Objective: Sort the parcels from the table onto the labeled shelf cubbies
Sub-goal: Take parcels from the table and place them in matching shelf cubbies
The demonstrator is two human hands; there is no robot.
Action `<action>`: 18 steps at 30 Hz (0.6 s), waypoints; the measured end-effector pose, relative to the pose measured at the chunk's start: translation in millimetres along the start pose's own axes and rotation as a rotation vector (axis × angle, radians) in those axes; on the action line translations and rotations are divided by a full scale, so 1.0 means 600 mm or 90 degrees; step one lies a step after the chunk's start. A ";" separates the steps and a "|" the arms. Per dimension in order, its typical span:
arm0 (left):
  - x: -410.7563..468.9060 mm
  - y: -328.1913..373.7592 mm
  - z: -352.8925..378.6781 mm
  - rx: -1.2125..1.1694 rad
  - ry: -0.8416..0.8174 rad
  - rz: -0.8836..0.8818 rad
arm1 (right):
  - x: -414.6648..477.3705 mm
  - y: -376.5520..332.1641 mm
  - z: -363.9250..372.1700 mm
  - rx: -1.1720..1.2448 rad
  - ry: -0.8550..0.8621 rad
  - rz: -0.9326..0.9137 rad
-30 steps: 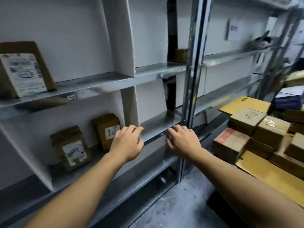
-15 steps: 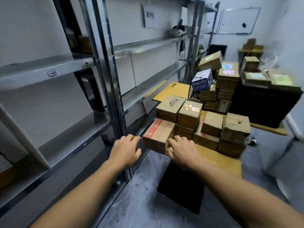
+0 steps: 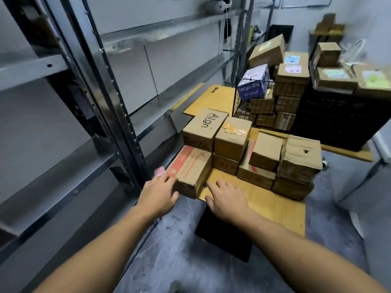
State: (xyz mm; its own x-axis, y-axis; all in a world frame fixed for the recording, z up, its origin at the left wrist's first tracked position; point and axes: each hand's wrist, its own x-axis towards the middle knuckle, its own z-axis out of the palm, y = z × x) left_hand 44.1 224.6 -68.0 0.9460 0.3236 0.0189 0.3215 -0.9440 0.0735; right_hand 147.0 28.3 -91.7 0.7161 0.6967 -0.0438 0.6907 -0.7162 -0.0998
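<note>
We see metal shelving (image 3: 88,106) running along the left side of the table (image 3: 277,210), a yellow top. Black crates (image 3: 338,121) stand off the table's far right corner with labelled parcels on top, the labels too blurred to read. A wire basket (image 3: 240,96) sits at the table's far end, stuffed with boxes. A blue-and-white box (image 3: 254,82) is on top of them, its print not legible. The parcels on the table are clustered mid-table, stacked two high. The Align box (image 3: 204,125) is at the back left of the cluster, with "Align" in black on its lid. The red-printed box (image 3: 190,169) sits at the table's near left corner, with a red band and a plane logo; the lettering is too small to read. Our left hand (image 3: 157,196) is at that corner, fingers straight, tips against the box's left end and thumb near its lower front edge, nothing gripped. Our right hand (image 3: 227,200) is over the table's near edge just right of that box, fingers spread and holding nothing; we cannot tell if it touches the top. A pink tag (image 3: 159,171) is just left of the table corner, its text unreadable.
</note>
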 end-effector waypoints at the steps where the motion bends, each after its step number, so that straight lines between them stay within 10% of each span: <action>1: 0.012 -0.004 0.005 -0.003 -0.006 -0.002 | 0.010 0.000 0.004 0.003 -0.007 -0.001; 18: 0.226 -0.103 0.123 -0.134 -0.110 -0.023 | 0.219 -0.010 0.071 0.088 -0.089 0.078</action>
State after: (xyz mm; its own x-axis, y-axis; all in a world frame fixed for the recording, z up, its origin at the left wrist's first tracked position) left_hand 155.4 322.0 -143.5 0.9330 0.3240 -0.1565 0.3563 -0.8921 0.2777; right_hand 232.9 125.9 -139.0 0.7662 0.6106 -0.2005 0.5720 -0.7901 -0.2203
